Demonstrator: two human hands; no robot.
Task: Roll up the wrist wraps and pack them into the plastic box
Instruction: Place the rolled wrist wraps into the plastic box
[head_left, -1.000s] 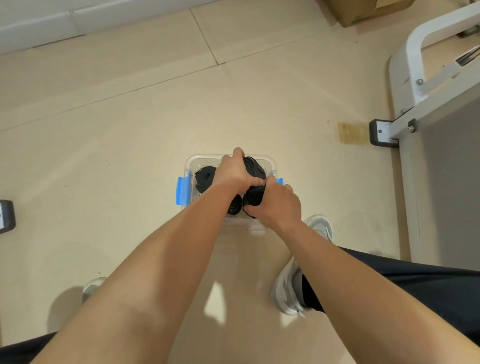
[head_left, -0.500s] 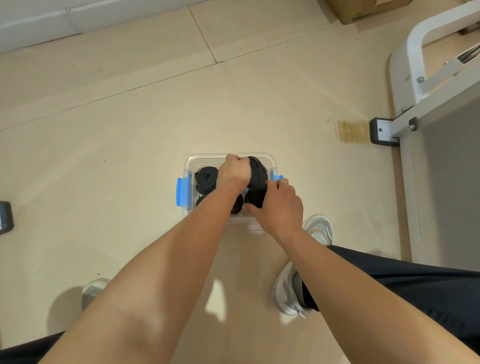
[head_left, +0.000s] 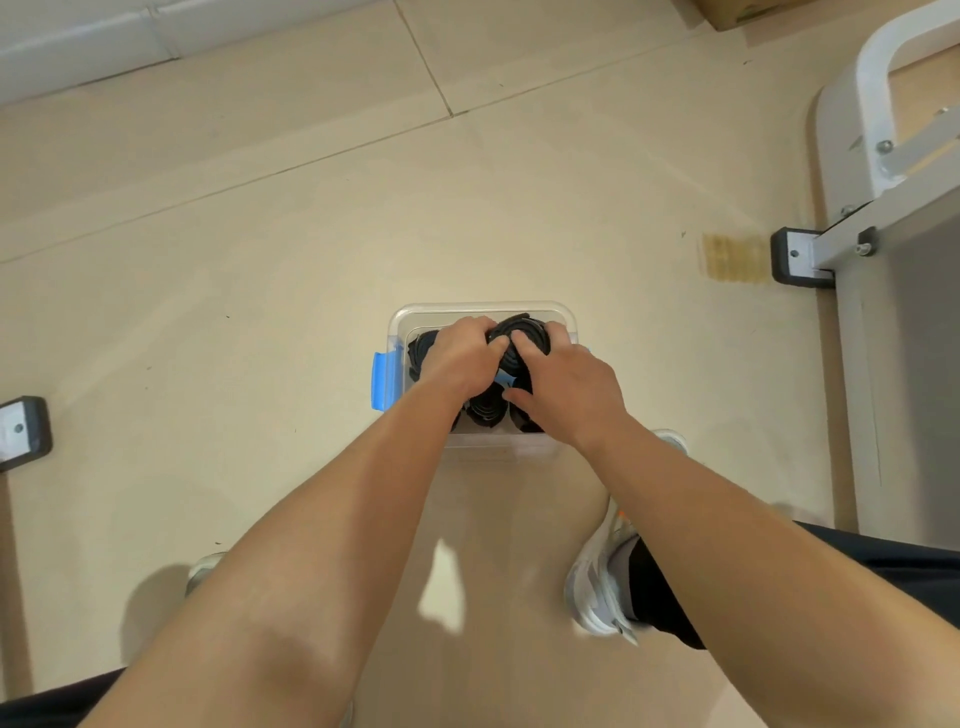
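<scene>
Black coiled fabric wrist wrap (head_left: 522, 339) sits atop other dark rolls (head_left: 485, 410) in the clear plastic box (head_left: 483, 307) on the floor (head view). Left hand (head_left: 460, 358) and right hand (head_left: 569, 387) both curl their fingers round it. Squeezed into so crowded a box, the coil could well spring loose or pop back out.

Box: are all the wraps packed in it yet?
Nearly. Done: other rolls already sit in the box. In hand: the left hand and right hand hold the top roll at the box's far end, not yet tucked down. Left: seat it. No loose wraps or lid show on the floor.
</scene>
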